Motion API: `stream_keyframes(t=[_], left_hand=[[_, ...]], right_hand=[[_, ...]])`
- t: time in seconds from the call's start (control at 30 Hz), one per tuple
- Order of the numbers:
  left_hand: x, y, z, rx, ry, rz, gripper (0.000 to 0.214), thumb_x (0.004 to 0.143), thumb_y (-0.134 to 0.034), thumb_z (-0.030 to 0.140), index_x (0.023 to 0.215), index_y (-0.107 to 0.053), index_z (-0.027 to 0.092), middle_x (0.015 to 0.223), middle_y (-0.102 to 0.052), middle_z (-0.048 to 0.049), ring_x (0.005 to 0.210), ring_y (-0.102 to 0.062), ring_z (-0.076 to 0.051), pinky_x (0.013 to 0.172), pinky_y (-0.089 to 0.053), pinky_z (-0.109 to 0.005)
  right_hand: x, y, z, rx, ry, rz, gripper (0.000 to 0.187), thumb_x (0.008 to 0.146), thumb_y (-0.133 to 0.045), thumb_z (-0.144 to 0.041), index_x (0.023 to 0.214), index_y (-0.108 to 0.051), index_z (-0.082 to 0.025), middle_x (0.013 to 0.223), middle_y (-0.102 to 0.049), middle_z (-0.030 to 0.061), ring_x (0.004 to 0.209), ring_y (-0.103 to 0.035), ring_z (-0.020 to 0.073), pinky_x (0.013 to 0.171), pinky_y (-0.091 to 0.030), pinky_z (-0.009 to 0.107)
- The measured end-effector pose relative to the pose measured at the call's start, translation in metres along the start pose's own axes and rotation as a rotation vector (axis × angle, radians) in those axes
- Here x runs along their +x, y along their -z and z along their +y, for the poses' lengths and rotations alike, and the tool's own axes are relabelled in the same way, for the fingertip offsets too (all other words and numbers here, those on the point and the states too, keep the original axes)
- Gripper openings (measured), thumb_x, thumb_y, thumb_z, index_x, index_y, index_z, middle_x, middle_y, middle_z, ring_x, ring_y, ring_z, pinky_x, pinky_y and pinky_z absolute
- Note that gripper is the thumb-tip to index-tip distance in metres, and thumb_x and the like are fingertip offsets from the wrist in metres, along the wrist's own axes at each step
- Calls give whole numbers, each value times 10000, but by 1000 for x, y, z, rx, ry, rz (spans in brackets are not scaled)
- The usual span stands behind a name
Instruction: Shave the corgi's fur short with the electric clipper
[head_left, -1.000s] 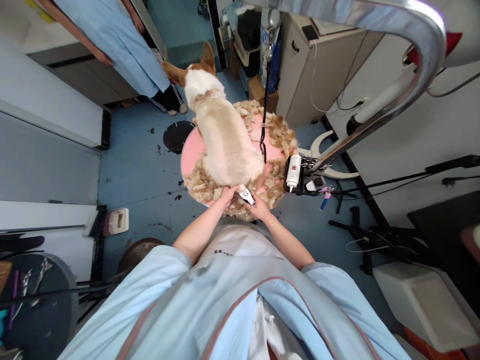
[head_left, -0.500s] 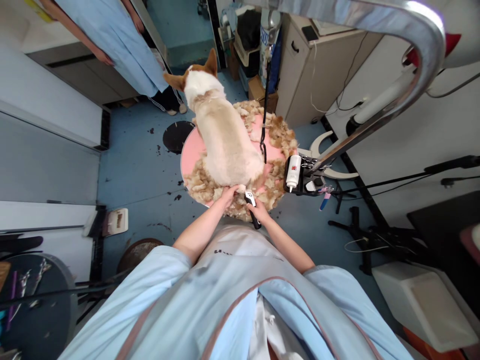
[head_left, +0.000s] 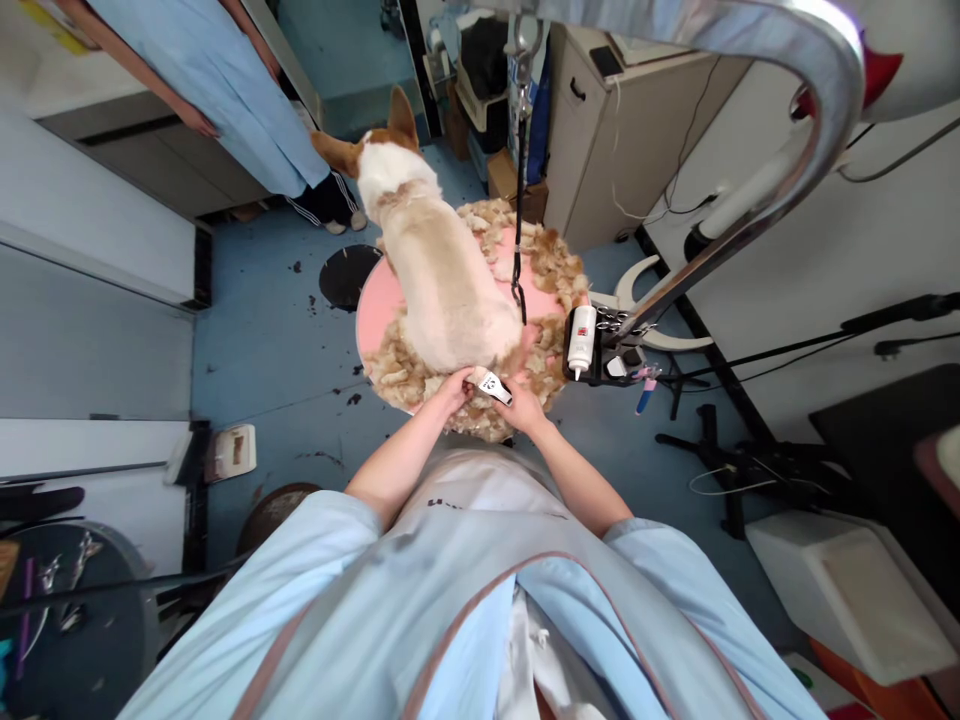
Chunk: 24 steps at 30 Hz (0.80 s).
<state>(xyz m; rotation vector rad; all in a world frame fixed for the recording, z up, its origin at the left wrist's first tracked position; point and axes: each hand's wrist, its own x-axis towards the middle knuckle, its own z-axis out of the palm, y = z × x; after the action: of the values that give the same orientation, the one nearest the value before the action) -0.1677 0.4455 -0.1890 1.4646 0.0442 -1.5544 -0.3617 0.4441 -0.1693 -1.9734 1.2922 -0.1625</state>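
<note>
A tan and white dog [head_left: 446, 280] with upright ears is on a round pink grooming table [head_left: 373, 312], its back to me. My right hand [head_left: 525, 407] grips a black and white hair clipper [head_left: 493, 386], whose head points left toward the dog's rear. At the dog's hind end my left hand [head_left: 454, 388] is closed, its fingertips by the clipper head. What it pinches is too small to make out, perhaps a bit of the dog's hind end. Clumps of cut fur [head_left: 397, 372] lie around the dog.
A black tether [head_left: 518, 240] hangs from the curved metal arm [head_left: 817, 150]. Right of the table, a black tray [head_left: 600, 365] holds a white bottle [head_left: 582, 340] and scissors. Another person [head_left: 247, 90] in blue stands at the upper left. A cabinet [head_left: 600, 140] is behind.
The clipper has turned from pointing away from me to pointing left, its head coming close to my left fingers. The view has shifted slightly; the dog keeps its pose.
</note>
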Motion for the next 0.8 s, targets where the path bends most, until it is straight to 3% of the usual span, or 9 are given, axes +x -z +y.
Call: stream_keyframes(t=[0.17,0.43,0.67,0.8], left_hand=[[-1,-1,-1,-2,-9,56,100,757,-689,124,698,-611,144,528,-538,39,427,-433,-48,428,-316,-170],[0,-2,-1,5,-9,66,109,746,-706,153,706,-606,145,518,-524,50,426,-409,-50,432,-295,-186],[2,0,-2,63,-38,76,167,683,-794,184,713,-635,143,539,-552,42,466,-456,-61,468,-320,-204],[4,2,-4,72,-66,48,184,660,-806,187,701,-632,142,533,-559,41,460,-461,-60,466,-334,-201]], right_hand=[[0,6,-15,-109,-22,-37,589,858,-624,-422,1409,-500,-252,1229,-709,98,1085,-688,312,898,-539,385],[-12,-1,0,41,-56,15,582,833,-668,-374,1386,-539,-249,1227,-711,99,1129,-664,340,952,-526,418],[-4,2,-15,33,-12,23,571,837,-662,-388,1381,-540,-266,1134,-737,87,1021,-699,325,882,-539,391],[-8,-1,-12,41,-19,26,589,825,-679,-391,1383,-540,-264,1159,-730,94,1053,-690,337,892,-534,393]])
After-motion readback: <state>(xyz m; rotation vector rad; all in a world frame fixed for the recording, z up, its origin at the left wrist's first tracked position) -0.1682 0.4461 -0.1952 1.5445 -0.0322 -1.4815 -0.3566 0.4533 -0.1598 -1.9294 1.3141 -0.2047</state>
